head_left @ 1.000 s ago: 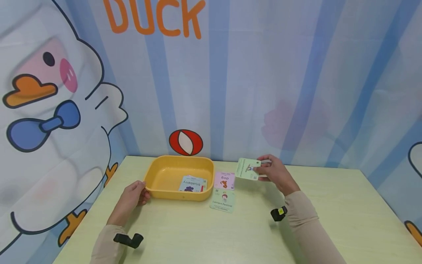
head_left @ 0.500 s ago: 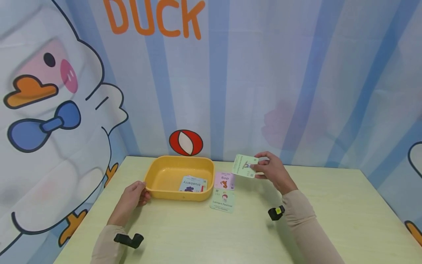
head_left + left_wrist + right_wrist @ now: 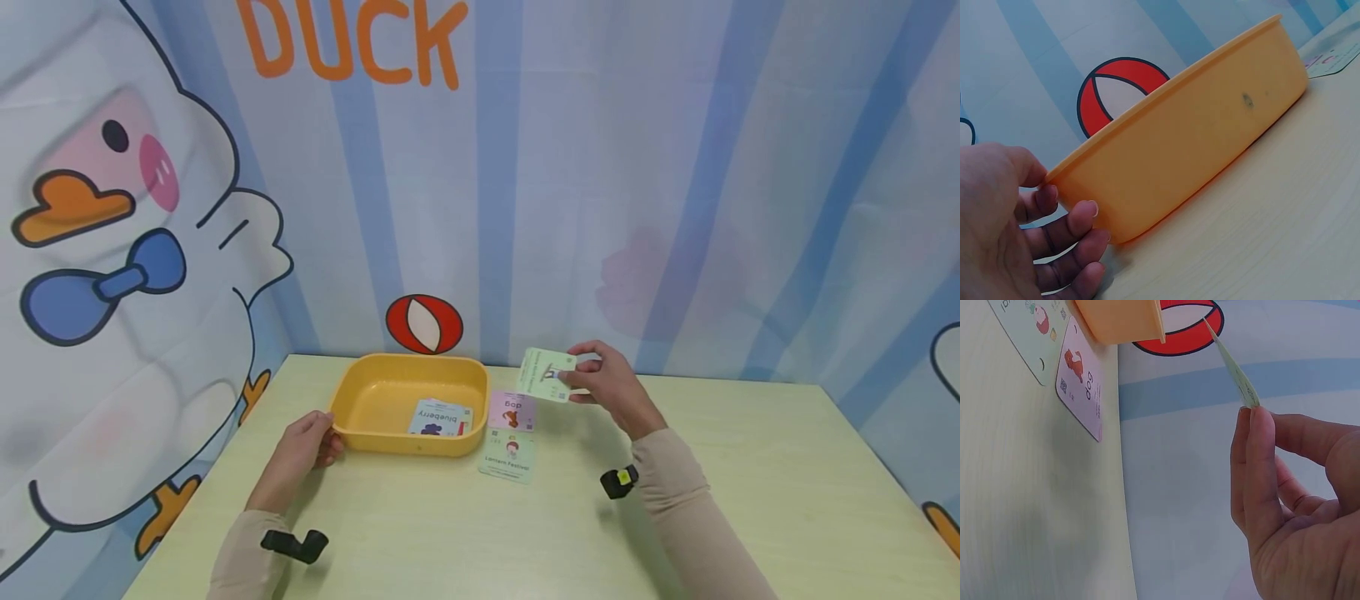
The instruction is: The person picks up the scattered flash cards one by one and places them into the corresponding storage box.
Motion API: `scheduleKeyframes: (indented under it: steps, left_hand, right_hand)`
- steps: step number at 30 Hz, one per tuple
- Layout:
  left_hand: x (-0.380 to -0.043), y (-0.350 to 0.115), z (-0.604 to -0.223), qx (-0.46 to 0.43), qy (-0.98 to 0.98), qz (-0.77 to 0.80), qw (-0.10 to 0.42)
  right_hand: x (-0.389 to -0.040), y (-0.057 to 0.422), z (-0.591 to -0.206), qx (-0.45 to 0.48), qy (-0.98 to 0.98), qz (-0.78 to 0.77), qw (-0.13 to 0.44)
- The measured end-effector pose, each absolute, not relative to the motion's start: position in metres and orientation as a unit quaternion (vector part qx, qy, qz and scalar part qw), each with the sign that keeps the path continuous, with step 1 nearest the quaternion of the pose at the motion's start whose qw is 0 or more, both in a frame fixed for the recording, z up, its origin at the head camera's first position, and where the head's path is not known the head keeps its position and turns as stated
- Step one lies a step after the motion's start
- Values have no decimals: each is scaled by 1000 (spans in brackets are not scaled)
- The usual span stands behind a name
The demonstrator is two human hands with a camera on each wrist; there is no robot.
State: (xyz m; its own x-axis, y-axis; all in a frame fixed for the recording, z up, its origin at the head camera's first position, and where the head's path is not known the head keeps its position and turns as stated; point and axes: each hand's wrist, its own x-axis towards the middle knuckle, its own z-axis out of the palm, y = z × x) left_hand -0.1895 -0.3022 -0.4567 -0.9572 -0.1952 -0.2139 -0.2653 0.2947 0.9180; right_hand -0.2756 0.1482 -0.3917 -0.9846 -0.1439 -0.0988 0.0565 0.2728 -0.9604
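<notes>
My right hand [image 3: 609,385] pinches a light green flash card [image 3: 545,374] by its right edge, raised above the table. The right wrist view shows this card [image 3: 1235,369] nearly edge-on between thumb and fingers. My left hand [image 3: 302,454] holds the left corner of a yellow plastic tray [image 3: 375,443], thumb and index finger at the rim. Inside the tray lies a pale blue "blueberry" card [image 3: 438,417], overlapping others. Right of the tray, a pink "dog" card [image 3: 513,414] lies partly covered by the held card in the head view; a green "Lantern Festival" card [image 3: 507,458] sits just nearer.
The pale wooden table [image 3: 420,533] reaches back to a blue-and-white striped curtain [image 3: 555,183] with a printed duck. A small black camera is worn on each wrist. The tray stands near the table's back edge.
My right hand has moved left with the green card, bringing it over the upper part of the pink card. The left hand and the tray have stayed in place.
</notes>
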Motion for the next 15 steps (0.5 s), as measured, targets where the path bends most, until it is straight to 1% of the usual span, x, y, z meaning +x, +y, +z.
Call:
scheduleKeyframes:
  steps: [15]
  left_hand:
    - [-190,-302,-458,-141,801,580,29]
  right_hand:
    - [-277,131,-392,-31,790,-605,94]
